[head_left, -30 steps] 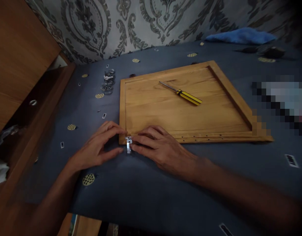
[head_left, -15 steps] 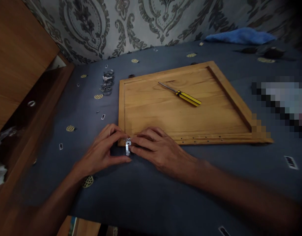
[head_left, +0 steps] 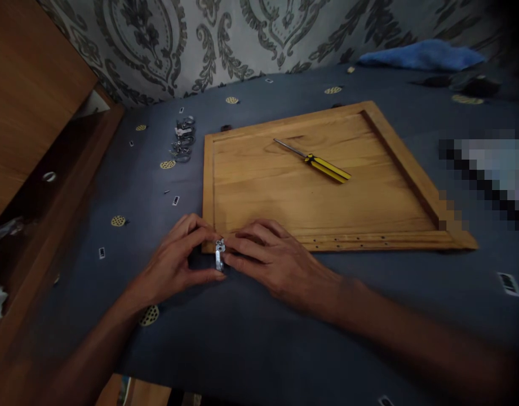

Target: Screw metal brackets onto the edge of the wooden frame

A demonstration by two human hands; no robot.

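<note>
A small shiny metal fitting [head_left: 219,258] with a bent strip and a holed upper part stands at the near left corner of a wooden panel [head_left: 259,194]. My left hand [head_left: 174,254] grips it, fingertips at its top and thumb by its lower end. From the other side, my right hand [head_left: 271,254] closes on it with its fingertips; my right thumb is hidden. A yellow-and-black screwdriver [head_left: 328,168] lies on the panel, its shaft toward the far left.
Several similar metal fittings [head_left: 183,139] lie in a row left of the panel, with a small screw [head_left: 167,192] nearer me. A blue cloth [head_left: 424,56] rests at the back right. On the left stands a wooden cabinet [head_left: 35,67]. Dark patterned cloth [head_left: 259,338] covers the surface.
The view has shifted slightly, so the panel and screwdriver appear a little farther right. Both hands keep their hold on the metal fitting at the panel's corner.
</note>
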